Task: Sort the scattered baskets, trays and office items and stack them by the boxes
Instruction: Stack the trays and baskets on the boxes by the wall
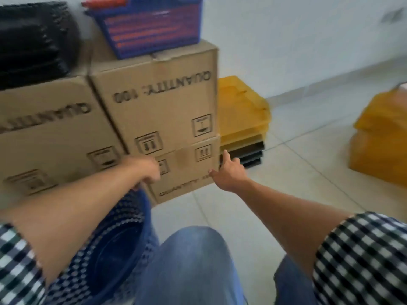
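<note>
My left hand (148, 170) grips the far rim of a blue perforated basket (114, 238) that sits low by my knee, in front of the cardboard boxes (158, 102). My right hand (228, 172) is stretched out with straight fingers, touching the corner of the lowest box and pointing at the stack of yellow and black trays (242, 119) on the floor beside the boxes. A blue basket (152, 29) with red items inside stands on top of the boxes. Black baskets (33, 42) sit on the left box.
More yellow trays (383, 137) lie on the tiled floor at the right. A white wall (297, 40) runs behind the boxes. My knees in jeans (193, 265) fill the lower middle of the view.
</note>
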Demonstrator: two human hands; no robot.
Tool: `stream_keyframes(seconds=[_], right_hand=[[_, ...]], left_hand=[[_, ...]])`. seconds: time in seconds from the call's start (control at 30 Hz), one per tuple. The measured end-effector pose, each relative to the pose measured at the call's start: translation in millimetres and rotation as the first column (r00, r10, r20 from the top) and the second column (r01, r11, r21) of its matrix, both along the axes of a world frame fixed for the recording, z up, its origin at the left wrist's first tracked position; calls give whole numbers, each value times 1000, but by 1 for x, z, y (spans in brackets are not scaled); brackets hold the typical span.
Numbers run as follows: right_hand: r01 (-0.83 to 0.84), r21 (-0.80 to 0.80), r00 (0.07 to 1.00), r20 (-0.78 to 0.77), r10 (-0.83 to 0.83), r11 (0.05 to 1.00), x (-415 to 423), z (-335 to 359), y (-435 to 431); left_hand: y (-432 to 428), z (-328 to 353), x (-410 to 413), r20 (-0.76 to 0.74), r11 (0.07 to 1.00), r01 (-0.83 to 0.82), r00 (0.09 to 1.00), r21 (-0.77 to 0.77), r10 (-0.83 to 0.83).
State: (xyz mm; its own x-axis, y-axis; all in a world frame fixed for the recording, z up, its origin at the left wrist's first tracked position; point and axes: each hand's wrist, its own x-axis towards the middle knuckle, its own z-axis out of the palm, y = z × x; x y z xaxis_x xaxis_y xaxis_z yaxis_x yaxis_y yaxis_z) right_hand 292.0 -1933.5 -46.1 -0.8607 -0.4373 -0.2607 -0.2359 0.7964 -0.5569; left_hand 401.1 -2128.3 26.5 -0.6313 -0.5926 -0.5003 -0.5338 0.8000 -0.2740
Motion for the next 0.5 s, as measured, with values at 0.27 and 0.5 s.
stream_keyframes(seconds=[0.27,0.5], right_hand=[[512,189,857,-59,-511,838,-28,-7,189],[695,345,698,-114,-707,631,9,0,337]], left_hand=[[215,-30,-121,-439,829,530,797,178,-415],[374,-77,-117,-541,601,658,739,454,-402]])
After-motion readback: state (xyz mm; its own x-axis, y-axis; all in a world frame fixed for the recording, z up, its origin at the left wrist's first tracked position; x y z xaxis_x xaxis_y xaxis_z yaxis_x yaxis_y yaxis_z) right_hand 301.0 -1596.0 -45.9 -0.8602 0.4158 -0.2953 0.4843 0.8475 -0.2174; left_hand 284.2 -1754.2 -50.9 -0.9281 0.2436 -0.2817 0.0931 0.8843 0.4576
